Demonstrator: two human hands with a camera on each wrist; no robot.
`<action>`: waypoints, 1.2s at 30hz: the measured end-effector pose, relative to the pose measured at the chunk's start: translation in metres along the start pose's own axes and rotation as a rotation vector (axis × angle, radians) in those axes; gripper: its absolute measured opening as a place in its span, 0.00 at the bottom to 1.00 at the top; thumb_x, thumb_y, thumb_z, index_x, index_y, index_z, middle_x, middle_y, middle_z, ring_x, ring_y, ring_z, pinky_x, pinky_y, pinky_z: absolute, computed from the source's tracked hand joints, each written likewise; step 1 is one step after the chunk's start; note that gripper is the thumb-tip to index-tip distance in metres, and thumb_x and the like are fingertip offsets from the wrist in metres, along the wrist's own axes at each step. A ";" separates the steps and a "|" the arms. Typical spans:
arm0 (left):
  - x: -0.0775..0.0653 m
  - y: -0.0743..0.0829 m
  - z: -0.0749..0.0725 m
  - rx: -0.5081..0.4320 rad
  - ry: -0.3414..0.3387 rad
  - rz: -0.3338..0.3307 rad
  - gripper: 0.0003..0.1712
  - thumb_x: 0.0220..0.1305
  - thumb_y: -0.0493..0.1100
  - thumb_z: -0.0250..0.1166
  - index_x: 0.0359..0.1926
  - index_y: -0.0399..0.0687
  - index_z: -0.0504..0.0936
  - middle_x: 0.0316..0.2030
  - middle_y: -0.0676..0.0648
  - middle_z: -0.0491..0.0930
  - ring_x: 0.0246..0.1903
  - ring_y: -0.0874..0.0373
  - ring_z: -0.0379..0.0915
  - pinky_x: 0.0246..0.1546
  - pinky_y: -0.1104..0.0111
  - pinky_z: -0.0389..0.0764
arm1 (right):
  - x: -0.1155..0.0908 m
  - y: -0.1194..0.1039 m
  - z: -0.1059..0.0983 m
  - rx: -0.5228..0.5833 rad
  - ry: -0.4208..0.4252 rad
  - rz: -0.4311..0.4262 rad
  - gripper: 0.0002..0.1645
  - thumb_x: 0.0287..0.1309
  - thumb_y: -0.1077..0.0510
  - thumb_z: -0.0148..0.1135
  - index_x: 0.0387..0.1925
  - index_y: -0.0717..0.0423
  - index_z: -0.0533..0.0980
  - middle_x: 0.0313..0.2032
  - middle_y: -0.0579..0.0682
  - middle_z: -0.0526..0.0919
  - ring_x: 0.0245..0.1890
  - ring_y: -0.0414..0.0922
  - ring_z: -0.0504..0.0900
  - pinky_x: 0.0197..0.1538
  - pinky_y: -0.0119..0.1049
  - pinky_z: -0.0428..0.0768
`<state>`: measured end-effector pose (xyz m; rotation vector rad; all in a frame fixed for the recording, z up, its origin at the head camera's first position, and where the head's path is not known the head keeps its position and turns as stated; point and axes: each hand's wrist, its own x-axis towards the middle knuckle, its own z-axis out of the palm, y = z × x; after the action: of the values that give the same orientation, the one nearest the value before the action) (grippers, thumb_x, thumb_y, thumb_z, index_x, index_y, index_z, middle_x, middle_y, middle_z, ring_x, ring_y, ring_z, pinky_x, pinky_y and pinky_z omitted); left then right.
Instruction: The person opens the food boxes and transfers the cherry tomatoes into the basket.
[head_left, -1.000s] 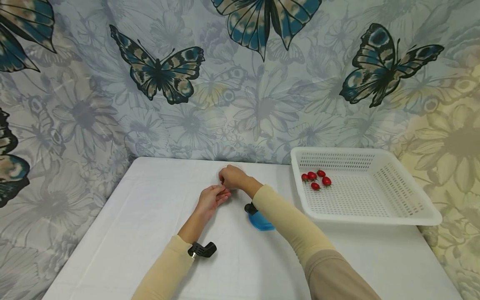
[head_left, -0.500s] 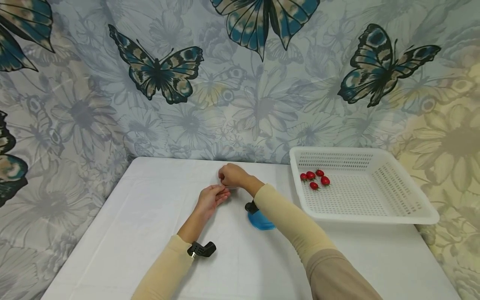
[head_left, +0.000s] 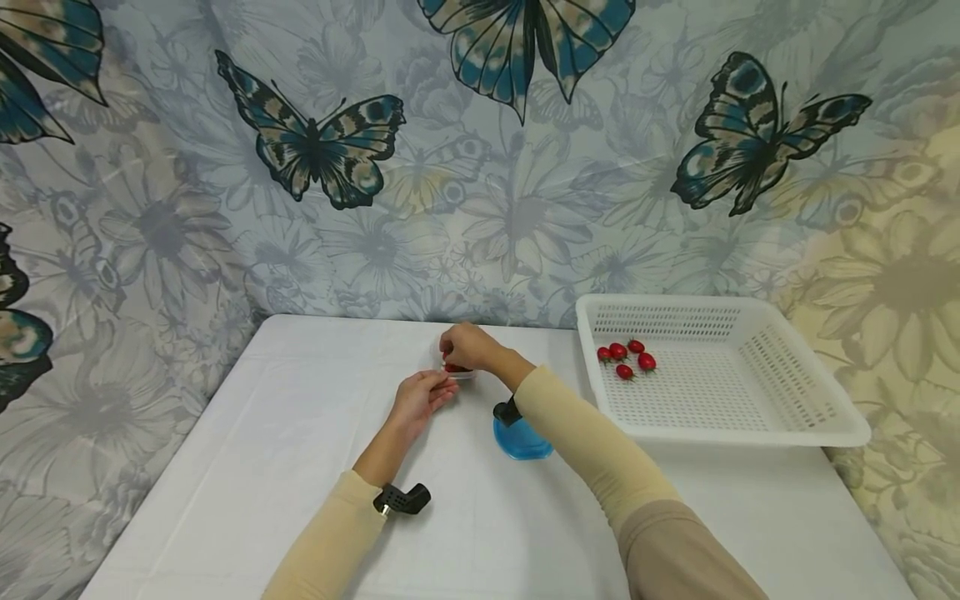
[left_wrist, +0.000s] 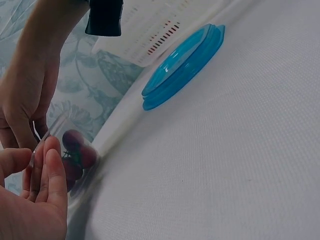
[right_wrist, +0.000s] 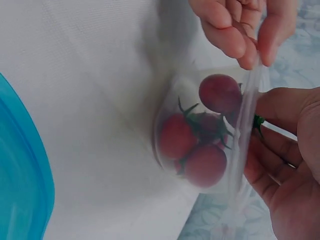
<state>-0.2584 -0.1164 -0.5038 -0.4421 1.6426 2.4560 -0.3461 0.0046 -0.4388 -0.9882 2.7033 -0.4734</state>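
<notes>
A small clear plastic container [right_wrist: 240, 160] with several cherry tomatoes [right_wrist: 206, 165] in it is between my hands near the table's back edge. My left hand [head_left: 420, 402] pinches the container's rim between thumb and fingers. At the container's mouth is my right hand [head_left: 468, 346], with its thumb and fingers on either side of a green tomato stem [right_wrist: 258, 121] that sticks out past the rim. The tomato under that stem is partly hidden by the rim and fingers. In the head view, red tomatoes [head_left: 454, 367] show just below my right hand.
A round blue lid [head_left: 522, 442] lies on the white-covered table [head_left: 225, 467], under my right forearm's side. To the right stands a white slotted basket [head_left: 738, 436] with several cherry tomatoes [head_left: 625, 372] at its left. A butterfly-patterned cloth [head_left: 495, 225] hangs behind.
My right hand has lifted slightly and its fingers have shifted, so red tomatoes and the container's rim now show beneath it. My left hand stays almost still.
</notes>
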 end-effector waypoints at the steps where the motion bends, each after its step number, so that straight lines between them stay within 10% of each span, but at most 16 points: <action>1: 0.000 0.000 0.000 0.003 0.001 0.000 0.10 0.70 0.36 0.57 0.48 0.34 0.72 0.28 0.52 0.83 0.30 0.64 0.83 0.35 0.75 0.83 | 0.000 0.000 0.001 0.003 -0.005 0.003 0.09 0.60 0.61 0.64 0.42 0.58 0.83 0.40 0.50 0.87 0.45 0.46 0.83 0.54 0.39 0.80; 36: 0.000 0.001 -0.001 -0.014 -0.004 0.000 0.06 0.69 0.35 0.57 0.44 0.36 0.74 0.28 0.50 0.84 0.30 0.63 0.84 0.35 0.75 0.84 | 0.005 0.008 0.005 0.016 -0.084 -0.024 0.10 0.58 0.57 0.67 0.38 0.59 0.84 0.35 0.50 0.86 0.35 0.42 0.78 0.45 0.34 0.80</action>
<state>-0.2584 -0.1181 -0.5037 -0.4387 1.6241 2.4684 -0.3527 0.0063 -0.4471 -1.0144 2.6120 -0.4465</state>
